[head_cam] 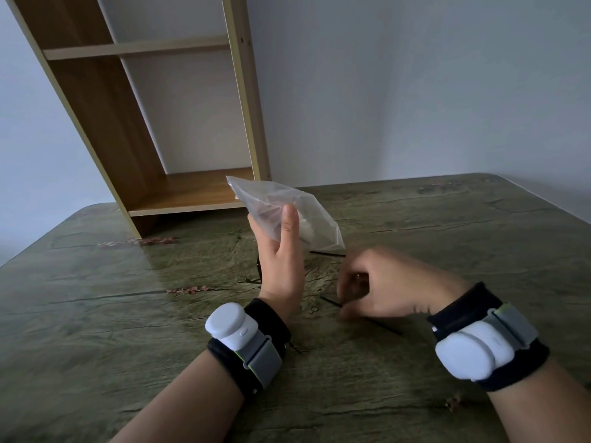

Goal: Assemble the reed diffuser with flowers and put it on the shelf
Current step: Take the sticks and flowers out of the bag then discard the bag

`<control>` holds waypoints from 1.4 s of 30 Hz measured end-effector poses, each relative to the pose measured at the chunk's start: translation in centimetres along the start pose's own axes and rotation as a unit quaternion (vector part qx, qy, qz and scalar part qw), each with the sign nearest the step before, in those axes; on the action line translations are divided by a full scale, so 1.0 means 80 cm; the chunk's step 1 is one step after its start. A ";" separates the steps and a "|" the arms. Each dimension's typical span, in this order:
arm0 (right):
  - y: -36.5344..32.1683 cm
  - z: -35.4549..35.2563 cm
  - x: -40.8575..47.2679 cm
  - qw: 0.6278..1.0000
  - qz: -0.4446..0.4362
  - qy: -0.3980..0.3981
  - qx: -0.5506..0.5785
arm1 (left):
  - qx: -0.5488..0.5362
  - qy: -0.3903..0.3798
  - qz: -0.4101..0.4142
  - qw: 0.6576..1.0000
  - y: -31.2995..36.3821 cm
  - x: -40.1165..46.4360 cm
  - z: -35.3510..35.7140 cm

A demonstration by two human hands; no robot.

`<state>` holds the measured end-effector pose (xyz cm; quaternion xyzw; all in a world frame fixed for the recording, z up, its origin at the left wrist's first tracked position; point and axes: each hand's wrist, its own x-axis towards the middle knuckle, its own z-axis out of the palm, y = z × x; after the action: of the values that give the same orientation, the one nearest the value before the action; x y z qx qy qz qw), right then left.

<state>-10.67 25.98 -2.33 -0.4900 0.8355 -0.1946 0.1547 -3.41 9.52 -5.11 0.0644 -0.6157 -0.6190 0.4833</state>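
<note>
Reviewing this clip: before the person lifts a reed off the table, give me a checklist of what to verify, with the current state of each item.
1. Left hand has a firm hold on the clear plastic bag: ok, thumb pinches it, bag is off the table.
2. Right hand has a black reed stick pinched: cannot tell, fingers are curled at it but blurred.
3. Other reeds within reach: ok, one lies on the table just beyond the right hand.
4. Diffuser bottle ready: cannot tell, none in view.
5. Bag contents identified as flowers: cannot tell, only pale shapes show.
6. Wooden shelf has room: ok, the lower bay is bare.
</note>
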 end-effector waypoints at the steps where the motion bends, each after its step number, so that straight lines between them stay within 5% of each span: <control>1: -0.004 0.002 0.000 1.000 0.004 -0.019 -0.023 | -0.001 -0.002 0.000 1.000 0.000 0.001 0.001; 9: 0.021 0.012 0.018 0.994 0.032 0.100 -0.035 | -0.029 -0.015 -0.033 0.999 -0.007 0.003 0.001; 16: 0.027 0.004 0.018 0.934 -0.047 0.293 0.200 | -0.062 -0.010 -0.081 0.995 -0.008 0.005 -0.005; 21: 0.010 0.021 0.022 0.887 -0.098 0.299 0.338 | -0.075 -0.036 -0.135 0.987 -0.008 0.004 -0.004; 35: 0.005 0.039 0.035 0.928 -0.140 0.307 0.162 | -0.034 -0.169 -0.205 0.963 -0.012 -0.012 0.010; 42: 0.008 0.042 0.034 0.934 -0.115 0.290 0.173 | 0.024 -0.229 -0.246 0.941 -0.019 -0.016 0.000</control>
<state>-10.91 23.27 -5.79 -0.4702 0.7358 -0.4860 -0.0359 -3.55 10.08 -7.03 0.0817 -0.6893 -0.7018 0.1601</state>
